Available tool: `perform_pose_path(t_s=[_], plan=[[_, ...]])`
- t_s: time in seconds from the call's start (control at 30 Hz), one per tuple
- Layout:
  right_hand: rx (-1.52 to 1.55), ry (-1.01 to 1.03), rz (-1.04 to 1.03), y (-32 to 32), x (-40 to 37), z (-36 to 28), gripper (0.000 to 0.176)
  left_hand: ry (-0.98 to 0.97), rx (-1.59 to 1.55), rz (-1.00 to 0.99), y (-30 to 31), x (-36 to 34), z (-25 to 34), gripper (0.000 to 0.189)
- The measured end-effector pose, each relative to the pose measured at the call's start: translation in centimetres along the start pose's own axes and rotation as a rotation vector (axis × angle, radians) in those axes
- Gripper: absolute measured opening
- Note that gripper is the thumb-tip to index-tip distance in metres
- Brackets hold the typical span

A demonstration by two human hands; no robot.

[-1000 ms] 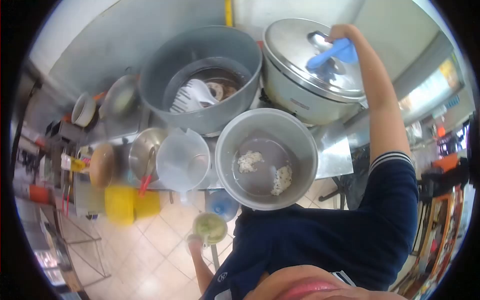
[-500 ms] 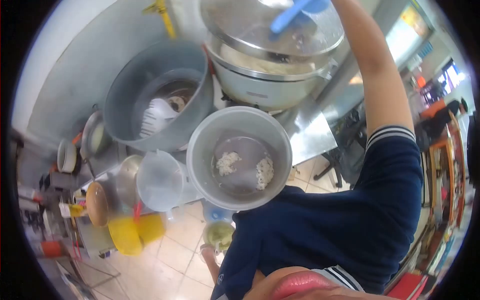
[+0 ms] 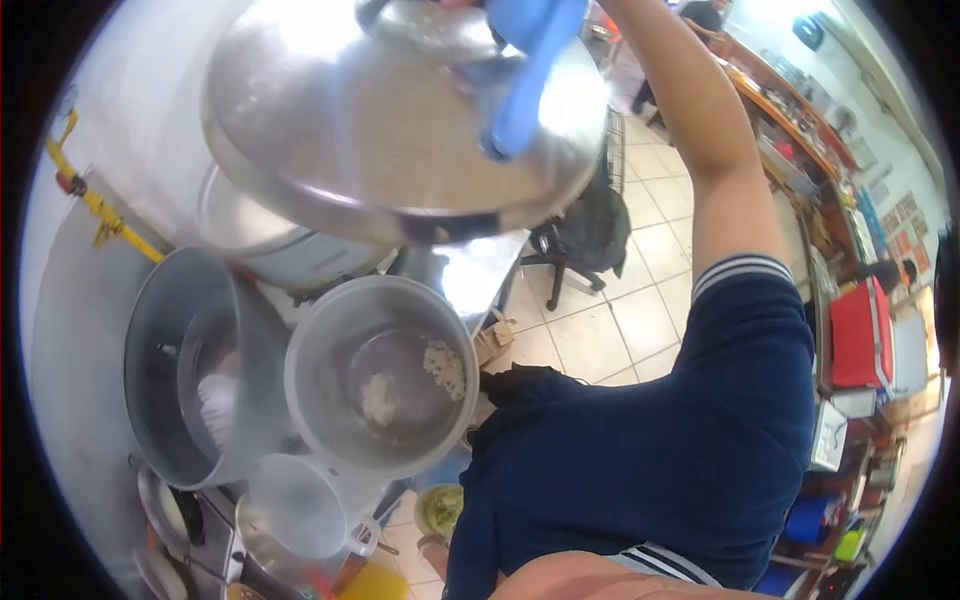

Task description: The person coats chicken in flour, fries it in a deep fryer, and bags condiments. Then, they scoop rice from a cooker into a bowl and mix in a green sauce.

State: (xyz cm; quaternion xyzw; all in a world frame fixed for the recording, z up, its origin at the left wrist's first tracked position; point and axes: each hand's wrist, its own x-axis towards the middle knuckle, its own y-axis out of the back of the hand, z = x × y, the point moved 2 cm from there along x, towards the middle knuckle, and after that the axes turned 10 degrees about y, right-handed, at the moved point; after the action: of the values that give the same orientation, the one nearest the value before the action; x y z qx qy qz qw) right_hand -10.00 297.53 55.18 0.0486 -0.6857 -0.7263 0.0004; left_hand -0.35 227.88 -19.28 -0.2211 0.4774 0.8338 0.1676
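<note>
Most of my right hand point(image 3: 462, 4) is cut off by the top edge; a bit of finger shows at the knob of a large metal pot lid point(image 3: 350, 150). That hand holds the lid raised, tilted and close to me, with a blue rice paddle point(image 3: 520, 95) over it. Behind the lid is the white rice cooker point(image 3: 325, 262), partly covered. Nearer me, a grey inner pot point(image 3: 310, 440) holds two clumps of rice point(image 3: 443, 370). A little skin of my left hand point(image 3: 434, 551) shows low down beside a container of green contents point(image 3: 440, 510); its fingers cannot be made out.
A deep grey pot point(image 3: 150, 400) with a white utensil point(image 3: 216, 405) stands on the left. A clear plastic jug point(image 3: 295, 505) is in front, with a yellow container point(image 3: 375, 580) below. An office chair point(image 3: 580, 240) is beyond the counter; a red cooler point(image 3: 858, 335) stands at right.
The lid has come up off the rice cooker, toward me and left in view, with the blue paddle. My view has turned, bringing more floor and the right side into sight.
</note>
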Motion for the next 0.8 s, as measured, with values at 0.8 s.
perform_pose_path(t_s=[0.8], plan=[[0.428,-0.226,-0.307,-43.5,-15.1,4.4,0.034,-0.381,0.165,0.139,-0.2,0.6,3.0,0.022]])
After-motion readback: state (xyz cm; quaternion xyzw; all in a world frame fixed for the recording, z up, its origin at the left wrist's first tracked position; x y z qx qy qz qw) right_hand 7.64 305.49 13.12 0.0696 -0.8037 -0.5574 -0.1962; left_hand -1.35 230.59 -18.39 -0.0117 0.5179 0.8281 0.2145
